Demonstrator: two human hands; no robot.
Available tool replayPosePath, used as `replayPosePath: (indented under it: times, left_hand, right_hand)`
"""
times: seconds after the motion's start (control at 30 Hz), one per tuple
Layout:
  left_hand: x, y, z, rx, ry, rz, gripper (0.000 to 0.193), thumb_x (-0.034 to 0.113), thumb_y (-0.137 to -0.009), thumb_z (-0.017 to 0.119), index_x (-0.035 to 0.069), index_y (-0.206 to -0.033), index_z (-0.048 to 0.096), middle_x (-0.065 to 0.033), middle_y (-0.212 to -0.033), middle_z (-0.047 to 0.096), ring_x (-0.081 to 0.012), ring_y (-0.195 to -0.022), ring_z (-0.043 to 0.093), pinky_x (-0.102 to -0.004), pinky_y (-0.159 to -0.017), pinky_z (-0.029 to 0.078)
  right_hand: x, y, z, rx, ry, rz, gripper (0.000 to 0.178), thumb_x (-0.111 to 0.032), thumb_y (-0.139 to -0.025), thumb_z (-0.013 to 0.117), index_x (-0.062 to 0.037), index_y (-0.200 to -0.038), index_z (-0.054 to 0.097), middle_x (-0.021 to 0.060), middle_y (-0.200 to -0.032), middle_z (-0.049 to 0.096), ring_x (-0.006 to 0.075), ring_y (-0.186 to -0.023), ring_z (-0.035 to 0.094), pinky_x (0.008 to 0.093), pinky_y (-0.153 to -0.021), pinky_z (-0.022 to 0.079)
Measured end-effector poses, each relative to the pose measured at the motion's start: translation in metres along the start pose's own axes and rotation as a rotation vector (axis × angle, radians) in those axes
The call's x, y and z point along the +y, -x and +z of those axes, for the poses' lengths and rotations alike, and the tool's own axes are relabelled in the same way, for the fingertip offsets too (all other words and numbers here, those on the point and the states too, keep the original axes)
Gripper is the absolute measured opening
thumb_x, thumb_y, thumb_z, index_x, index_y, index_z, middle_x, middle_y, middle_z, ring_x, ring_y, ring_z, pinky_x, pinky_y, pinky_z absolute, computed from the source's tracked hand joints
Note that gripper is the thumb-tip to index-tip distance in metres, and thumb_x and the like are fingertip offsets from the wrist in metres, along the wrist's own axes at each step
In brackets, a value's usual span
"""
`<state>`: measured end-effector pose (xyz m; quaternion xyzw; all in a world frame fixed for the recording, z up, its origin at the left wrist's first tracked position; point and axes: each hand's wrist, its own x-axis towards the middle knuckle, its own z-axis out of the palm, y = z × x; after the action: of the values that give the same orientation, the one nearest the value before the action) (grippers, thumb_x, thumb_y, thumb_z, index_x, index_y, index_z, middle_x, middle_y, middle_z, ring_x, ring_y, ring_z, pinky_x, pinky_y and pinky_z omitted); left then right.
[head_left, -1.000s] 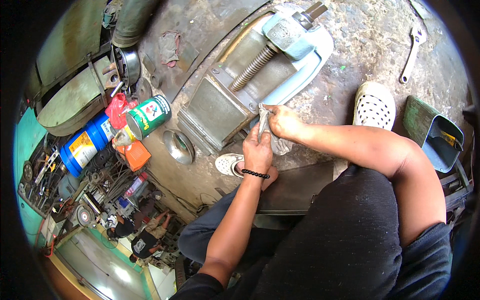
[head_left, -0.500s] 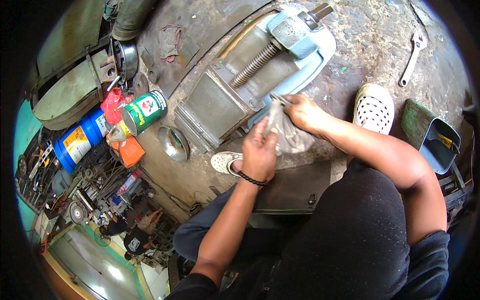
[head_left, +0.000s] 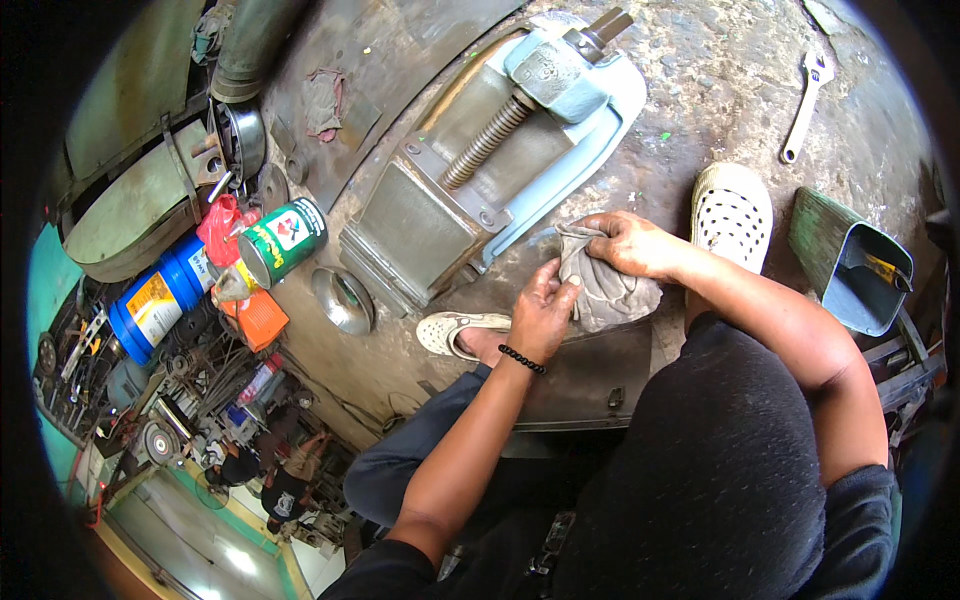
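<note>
A crumpled grey rag [head_left: 612, 292] hangs between my two hands, just in front of a grey-and-light-blue machine vise [head_left: 410, 225]. My right hand [head_left: 632, 244] is closed on its upper edge, fingers bunched into the cloth. My left hand [head_left: 543, 308], with a black beaded bracelet at the wrist, has thumb and fingers closed at the rag's left side. Both hands are apart from the vise, which lies on the floor with its threaded screw [head_left: 490, 138] exposed.
An adjustable wrench [head_left: 806, 108] lies at far right, above a green metal container [head_left: 838, 255]. To the left stand a green can [head_left: 285, 240], a blue bucket [head_left: 165, 298] and a shiny metal bowl [head_left: 343, 300]. Two people work in the background [head_left: 275, 485].
Both hands have moved right, away from the vise's edge, carrying the rag. The cloth is now bunched more fully under my right hand.
</note>
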<state>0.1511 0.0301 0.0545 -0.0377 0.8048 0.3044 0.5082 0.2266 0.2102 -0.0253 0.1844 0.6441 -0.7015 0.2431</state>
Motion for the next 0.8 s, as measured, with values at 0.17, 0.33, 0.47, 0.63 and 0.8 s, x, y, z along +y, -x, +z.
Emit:
replayPosePath:
  times: [0.17, 0.33, 0.47, 0.63, 0.8]
  left_hand:
    - [-0.006, -0.007, 0.011, 0.056, 0.106, 0.153, 0.049, 0.016, -0.094, 0.065, -0.007, -0.134, 0.050, -0.0164, -0.109, 0.066, -0.0147, -0.098, 0.061, -0.0285, -0.086, 0.049]
    - [-0.005, -0.022, 0.014, 0.068, 0.095, 0.205, 0.044, 0.014, -0.093, 0.063, -0.007, -0.131, 0.053, -0.0178, -0.118, 0.066, -0.0200, -0.106, 0.062, -0.0326, -0.093, 0.048]
    - [0.002, -0.025, 0.010, 0.076, -0.040, 0.310, 0.042, 0.017, -0.094, 0.061, -0.006, -0.129, 0.055, -0.0179, -0.117, 0.066, -0.0214, -0.105, 0.062, -0.0335, -0.093, 0.048]
    - [0.021, -0.028, 0.012, 0.019, -0.084, 0.349, 0.041, 0.022, -0.094, 0.059, -0.005, -0.125, 0.057, -0.0138, -0.099, 0.067, -0.0184, -0.089, 0.061, -0.0327, -0.083, 0.049]
    - [0.042, -0.037, 0.028, -0.059, -0.024, 0.447, 0.044, 0.025, -0.094, 0.060, -0.009, -0.122, 0.056, -0.0091, -0.080, 0.058, -0.0145, -0.074, 0.052, -0.0302, -0.072, 0.047]
  right_hand:
    - [-0.007, 0.002, -0.004, -0.003, 0.013, -0.023, 0.050, -0.030, -0.091, 0.056, -0.0050, -0.134, 0.057, 0.0254, -0.132, 0.058, 0.0361, -0.126, 0.053, 0.0394, -0.107, 0.041]
    - [-0.009, 0.002, -0.018, -0.005, -0.136, -0.096, 0.046, -0.026, -0.093, 0.059, -0.0033, -0.133, 0.057, 0.0230, -0.127, 0.061, 0.0321, -0.123, 0.057, 0.0372, -0.105, 0.042]
    - [-0.009, 0.009, -0.037, 0.077, -0.145, -0.073, 0.046, -0.027, -0.094, 0.059, -0.0036, -0.134, 0.057, 0.0225, -0.121, 0.065, 0.0316, -0.114, 0.062, 0.0370, -0.101, 0.045]
    - [-0.014, 0.028, -0.051, 0.272, -0.218, 0.032, 0.045, -0.026, -0.094, 0.059, -0.0049, -0.134, 0.058, 0.0203, -0.114, 0.068, 0.0262, -0.106, 0.065, 0.0347, -0.096, 0.047]
    - [-0.027, 0.075, -0.065, 0.434, -0.234, 0.092, 0.043, -0.025, -0.095, 0.060, -0.0074, -0.134, 0.059, 0.0106, -0.101, 0.070, 0.0146, -0.094, 0.063, 0.0279, -0.085, 0.049]
